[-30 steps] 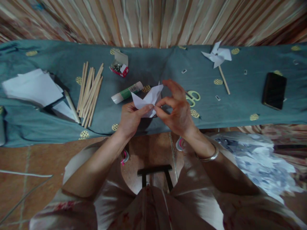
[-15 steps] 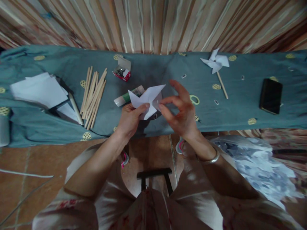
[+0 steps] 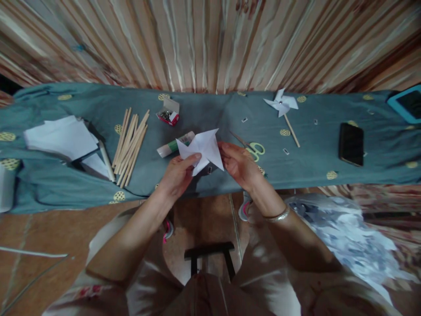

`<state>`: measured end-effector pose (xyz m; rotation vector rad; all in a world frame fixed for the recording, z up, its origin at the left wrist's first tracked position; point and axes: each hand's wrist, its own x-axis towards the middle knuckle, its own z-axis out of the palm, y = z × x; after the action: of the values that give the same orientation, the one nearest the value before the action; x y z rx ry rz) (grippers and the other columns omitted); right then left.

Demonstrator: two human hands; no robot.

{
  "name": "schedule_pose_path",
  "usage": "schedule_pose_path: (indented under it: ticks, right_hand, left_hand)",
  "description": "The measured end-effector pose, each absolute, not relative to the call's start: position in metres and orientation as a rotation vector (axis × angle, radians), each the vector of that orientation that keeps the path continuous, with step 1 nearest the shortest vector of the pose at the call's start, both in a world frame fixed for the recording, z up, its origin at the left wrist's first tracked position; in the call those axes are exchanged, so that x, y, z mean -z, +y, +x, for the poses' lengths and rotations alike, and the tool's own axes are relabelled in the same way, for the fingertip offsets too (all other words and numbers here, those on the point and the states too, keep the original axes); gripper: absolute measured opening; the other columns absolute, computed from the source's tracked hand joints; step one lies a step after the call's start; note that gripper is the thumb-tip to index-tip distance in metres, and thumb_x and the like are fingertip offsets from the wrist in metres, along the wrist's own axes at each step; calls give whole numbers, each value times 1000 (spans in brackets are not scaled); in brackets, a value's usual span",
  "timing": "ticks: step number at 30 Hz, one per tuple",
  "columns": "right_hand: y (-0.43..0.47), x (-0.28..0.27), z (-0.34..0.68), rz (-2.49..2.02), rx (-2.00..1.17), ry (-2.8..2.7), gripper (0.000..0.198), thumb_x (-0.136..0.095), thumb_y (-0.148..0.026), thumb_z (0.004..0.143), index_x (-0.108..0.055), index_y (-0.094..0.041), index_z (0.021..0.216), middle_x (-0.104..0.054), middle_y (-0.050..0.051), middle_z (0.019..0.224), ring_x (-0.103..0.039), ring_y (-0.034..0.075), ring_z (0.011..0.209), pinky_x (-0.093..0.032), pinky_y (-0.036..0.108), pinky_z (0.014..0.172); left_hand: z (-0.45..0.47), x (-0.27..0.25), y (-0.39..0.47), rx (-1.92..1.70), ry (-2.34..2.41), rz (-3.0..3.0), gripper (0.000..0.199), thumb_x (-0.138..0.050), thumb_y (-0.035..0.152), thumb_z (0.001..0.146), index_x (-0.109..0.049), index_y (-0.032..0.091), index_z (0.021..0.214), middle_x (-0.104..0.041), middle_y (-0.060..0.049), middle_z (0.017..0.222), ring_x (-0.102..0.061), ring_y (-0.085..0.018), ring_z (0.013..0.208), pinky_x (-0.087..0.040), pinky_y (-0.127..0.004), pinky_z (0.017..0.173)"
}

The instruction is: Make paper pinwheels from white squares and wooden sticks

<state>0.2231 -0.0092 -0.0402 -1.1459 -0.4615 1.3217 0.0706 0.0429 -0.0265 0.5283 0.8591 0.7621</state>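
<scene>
Head view, looking down: a person holds a white paper pinwheel (image 3: 208,145) above the near edge of a cloth-covered counter (image 3: 210,109), roughly midway along it. The pinwheel lies between the two hands, up and to the right of the left hand (image 3: 176,176) and just left of the fingertips of the right hand (image 3: 239,166). Its four points spread like a star, so no one long axis stands out; one point reaches toward the counter's far edge, another toward the near edge on the right.

The left hand's grip is closed on the paper, thumb flat on top near the middle, fingers hidden beneath. The right hand comes in from the right, fingers bent, their tips at the paper's right side; whether its grip pinches the paper, I cannot tell. Both forearms slant inward from the near side.

A glue stick (image 3: 169,148) lies just left of the paper; scissors (image 3: 253,149) lie beside the right hand.
</scene>
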Motion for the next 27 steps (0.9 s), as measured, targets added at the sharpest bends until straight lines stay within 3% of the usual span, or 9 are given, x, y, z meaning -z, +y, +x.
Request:
schedule_pose_path:
  ticks: [10, 15, 21, 27]
  right_hand:
    - [-8, 39, 217, -1114, -1191, -451, 19, -81, -27, 63, -69, -23, 77, -72, -2, 77, -67, 16, 76, -54, 33, 76]
    - [-11, 35, 218, -1084, -1189, -417, 16, -75, -36, 70, -67, -24, 75, -73, 1, 77, -68, 21, 87, -55, 35, 75]
    - [-13, 36, 224, -1121, -1254, -518, 20, -78, -40, 69, -70, -25, 78, -73, -1, 76, -68, 18, 80, -55, 34, 75]
    - [-18, 33, 221, -1160, -1125, -783, 22, -80, -39, 69, -76, -26, 87, -75, 0, 90, -68, 17, 85, -53, 34, 84]
  left_hand:
    - [73, 24, 43, -768, 896, 497, 8, -77, 10, 63, -73, 13, 69, -73, -3, 69, -64, -11, 62, -54, -21, 66]
    - [73, 24, 42, -762, 906, 520, 7, -77, 10, 61, -73, 12, 66, -73, -4, 67, -63, -12, 60, -54, -22, 64]
    - [70, 31, 40, -789, 922, 703, 8, -81, 15, 61, -74, 17, 65, -73, -2, 69, -63, -12, 60, -51, -21, 61]
    - [66, 33, 42, -798, 969, 835, 14, -84, 23, 59, -75, 20, 69, -73, 0, 69, -63, -14, 62, -51, -24, 60]
